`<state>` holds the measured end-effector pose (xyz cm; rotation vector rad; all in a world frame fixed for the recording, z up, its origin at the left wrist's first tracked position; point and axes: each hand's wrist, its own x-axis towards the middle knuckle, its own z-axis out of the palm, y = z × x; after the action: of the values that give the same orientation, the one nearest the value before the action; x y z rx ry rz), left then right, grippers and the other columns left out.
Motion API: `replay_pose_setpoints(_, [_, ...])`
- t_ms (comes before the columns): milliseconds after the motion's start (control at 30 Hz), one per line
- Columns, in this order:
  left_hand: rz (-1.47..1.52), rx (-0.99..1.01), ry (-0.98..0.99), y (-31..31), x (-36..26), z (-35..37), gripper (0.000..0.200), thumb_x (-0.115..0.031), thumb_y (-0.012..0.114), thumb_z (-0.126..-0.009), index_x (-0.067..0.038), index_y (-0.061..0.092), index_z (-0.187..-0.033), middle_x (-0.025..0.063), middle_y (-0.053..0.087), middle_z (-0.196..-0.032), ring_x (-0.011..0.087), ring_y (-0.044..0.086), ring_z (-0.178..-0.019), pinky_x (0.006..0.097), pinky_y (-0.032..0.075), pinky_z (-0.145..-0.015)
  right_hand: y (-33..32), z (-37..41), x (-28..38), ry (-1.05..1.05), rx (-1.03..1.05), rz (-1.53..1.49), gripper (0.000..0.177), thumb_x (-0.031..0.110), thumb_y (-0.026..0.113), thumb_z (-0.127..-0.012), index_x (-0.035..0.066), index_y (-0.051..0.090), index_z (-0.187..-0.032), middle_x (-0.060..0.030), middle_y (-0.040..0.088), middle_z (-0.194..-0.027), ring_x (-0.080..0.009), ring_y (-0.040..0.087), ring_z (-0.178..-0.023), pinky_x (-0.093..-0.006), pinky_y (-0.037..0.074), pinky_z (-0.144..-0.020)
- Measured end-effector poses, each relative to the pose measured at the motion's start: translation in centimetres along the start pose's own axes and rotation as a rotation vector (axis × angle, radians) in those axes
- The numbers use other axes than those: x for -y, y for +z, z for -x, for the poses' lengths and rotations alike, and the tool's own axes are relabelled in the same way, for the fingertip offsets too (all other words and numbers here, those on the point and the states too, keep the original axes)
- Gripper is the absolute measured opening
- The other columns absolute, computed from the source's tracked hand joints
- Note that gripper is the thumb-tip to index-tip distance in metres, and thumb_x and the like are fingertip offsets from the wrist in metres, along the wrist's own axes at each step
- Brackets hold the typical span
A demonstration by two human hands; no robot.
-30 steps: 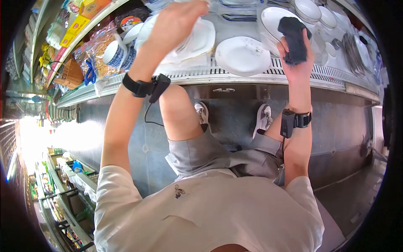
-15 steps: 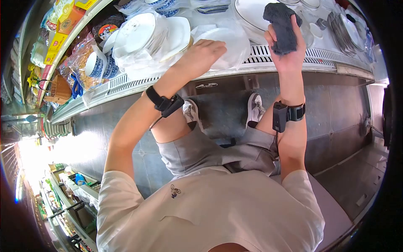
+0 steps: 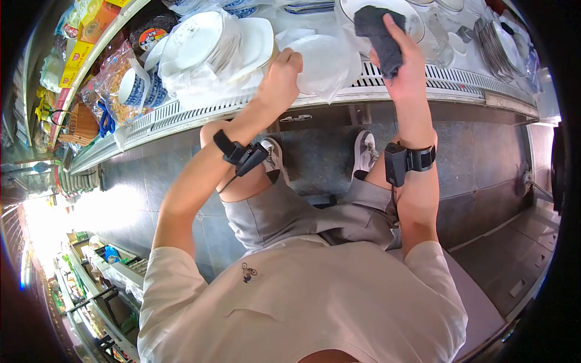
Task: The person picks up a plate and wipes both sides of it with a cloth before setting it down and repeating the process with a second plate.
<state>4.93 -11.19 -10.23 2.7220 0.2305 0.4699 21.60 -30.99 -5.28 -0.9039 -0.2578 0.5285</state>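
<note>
My right hand (image 3: 407,66) is closed around a dark grey cloth (image 3: 382,37), which hangs in folds over the front part of a large white plate (image 3: 408,15). My left hand (image 3: 281,75) is curled shut at the left edge of a white plate (image 3: 324,63) covered by thin clear plastic. Whether its fingers grip the plastic or the plate rim is hidden. Left of that hand stand a squarish white plate (image 3: 257,45) and a stack of round white plates (image 3: 195,39) wrapped in plastic.
A slotted metal strip (image 3: 448,75) runs along the shelf's front edge. Blue-and-white cups (image 3: 134,88) and packaged goods (image 3: 91,27) sit to the left, with a wicker basket (image 3: 80,124). Stacked plates (image 3: 499,48) and glassware (image 3: 445,51) stand to the right.
My left hand has drawn back leftward from over the plastic-covered plate to its edge, its fingers curling. My right hand, with the cloth, has shifted slightly left and turned.
</note>
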Motion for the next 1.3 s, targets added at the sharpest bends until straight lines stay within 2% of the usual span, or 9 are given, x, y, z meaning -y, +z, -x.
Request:
replay_pose_setpoints(33, [0.002,0.000,-0.001,-1.0,-0.5,-0.3,0.030,0.014,0.058,-0.075,0.001,0.062,-0.102,0.0178,0.064,-0.110,0.0379,0.063,-0.106,0.0404,0.052,-0.093,0.3,0.1,0.0,0.037,0.018,0.050,0.035,0.030,0.080,-0.091,0.002,0.070,-0.109,-0.0030,0.068,-0.083,-0.0087,0.058,-0.059,-0.0263,0.044,-0.048])
replay_pose_setpoints(100, [-0.320,0.041,0.422,-2.9,-1.1,-0.8,0.036,0.015,0.057,-0.073,0.000,0.062,-0.106,0.0156,0.062,-0.114,0.0347,0.060,-0.114,0.0378,0.051,-0.096,0.9,0.6,-0.3,0.046,-0.023,0.119,0.034,0.031,0.081,-0.090,0.002,0.071,-0.106,-0.0022,0.067,-0.081,-0.0081,0.058,-0.059,-0.0260,0.043,-0.049])
replay_pose_setpoints(233, [-0.307,0.185,0.593,-4.7,-1.0,-0.4,0.036,0.009,0.061,-0.074,0.000,0.062,-0.109,0.0152,0.061,-0.115,0.0332,0.058,-0.116,0.0366,0.049,-0.102,0.9,0.6,-0.5,0.050,-0.036,0.152,0.034,0.032,0.081,-0.090,0.002,0.072,-0.106,-0.0015,0.069,-0.082,-0.0084,0.058,-0.059,-0.0248,0.043,-0.050])
replay_pose_setpoints(300, [-0.080,0.631,0.461,-5.8,-0.6,-0.5,0.029,-0.003,0.066,-0.086,0.000,0.063,-0.115,0.0138,0.062,-0.123,0.0331,0.058,-0.121,0.0369,0.046,-0.108,0.9,0.6,-0.3,0.036,-0.035,0.142,0.035,0.032,0.080,-0.090,0.002,0.072,-0.107,-0.0017,0.069,-0.082,-0.0087,0.059,-0.060,-0.0246,0.043,-0.050])
replay_pose_setpoints(400, [0.387,0.634,0.310,-5.9,0.4,-3.5,0.035,-0.015,0.067,-0.096,-0.002,0.061,-0.127,0.0128,0.061,-0.135,0.0320,0.054,-0.130,0.0412,0.040,-0.114,1.3,0.6,0.2,0.024,-0.093,0.123,0.030,0.028,0.077,-0.094,0.002,0.066,-0.106,-0.0042,0.066,-0.083,-0.0123,0.059,-0.061,-0.0276,0.044,-0.051])
replay_pose_setpoints(533, [0.226,0.596,0.166,-0.7,2.4,-5.4,0.052,-0.038,0.058,-0.105,-0.006,0.053,-0.145,0.0161,0.048,-0.155,0.0312,0.045,-0.143,0.0432,0.036,-0.119,1.7,0.8,0.6,-0.006,-0.101,0.087,0.029,0.028,0.076,-0.095,0.003,0.065,-0.105,-0.0045,0.066,-0.083,-0.0126,0.059,-0.061,-0.0280,0.043,-0.050])
replay_pose_setpoints(700, [-0.191,0.599,0.071,3.6,0.6,-6.2,0.070,-0.064,0.032,-0.106,-0.029,0.020,-0.166,0.0177,0.010,-0.172,0.0438,0.016,-0.157,0.0554,0.017,-0.126,0.8,0.4,0.3,0.000,-0.071,0.073,0.029,0.029,0.076,-0.095,0.004,0.064,-0.104,-0.0046,0.065,-0.083,-0.0126,0.059,-0.062,-0.0281,0.044,-0.050])
replay_pose_setpoints(933, [-0.162,0.749,-0.004,4.6,-0.9,-5.9,0.068,-0.063,0.031,-0.106,-0.038,0.012,-0.166,0.0165,0.002,-0.173,0.0437,0.005,-0.158,0.0643,0.008,-0.125,0.7,0.4,0.7,-0.020,-0.108,0.087,0.027,0.029,0.075,-0.095,0.005,0.066,-0.104,-0.0029,0.066,-0.084,-0.0126,0.062,-0.064,-0.0283,0.047,-0.054])
replay_pose_setpoints(1300, [-0.247,0.683,-0.066,5.6,-0.1,-5.8,0.089,-0.079,0.024,-0.098,-0.027,0.006,-0.168,0.0185,0.001,-0.173,0.0403,0.000,-0.159,0.0614,0.002,-0.126,1.0,0.7,0.7,-0.031,-0.073,0.054,0.025,0.027,0.075,-0.096,0.005,0.066,-0.103,-0.0028,0.066,-0.084,-0.0116,0.060,-0.064,-0.0277,0.046,-0.053])
